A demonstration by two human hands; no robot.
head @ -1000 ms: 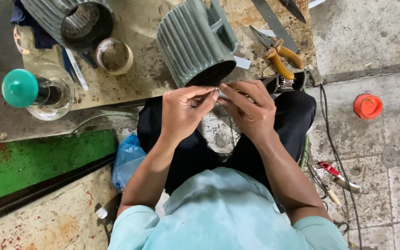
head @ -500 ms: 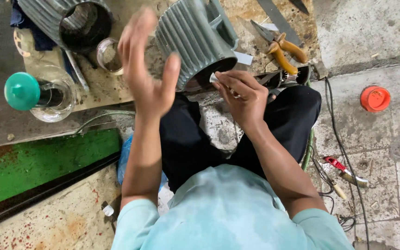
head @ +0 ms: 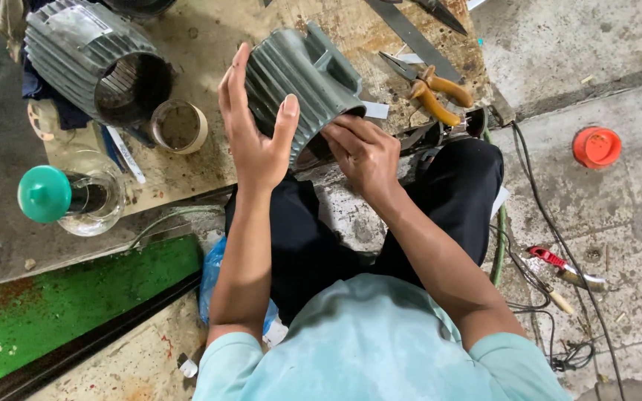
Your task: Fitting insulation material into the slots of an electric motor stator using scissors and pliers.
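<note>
Cracked grey tile floor (head: 618,223), green-painted strip (head: 76,297) alongside

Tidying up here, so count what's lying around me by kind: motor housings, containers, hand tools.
Ribbed motor housings: 2, the grey-green housing and the grey housing
Containers: 2, the glass jar and the small cup
Hand tools: 2, the pliers and the soldering iron
Total: 6

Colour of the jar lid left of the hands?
Teal green lid on a clear glass jar, clearest in the head view.

Soft, even daylight filled the scene, shadows stayed faint, focus was sharp throughout, and straight lines bowed slightly at the edges.
</note>
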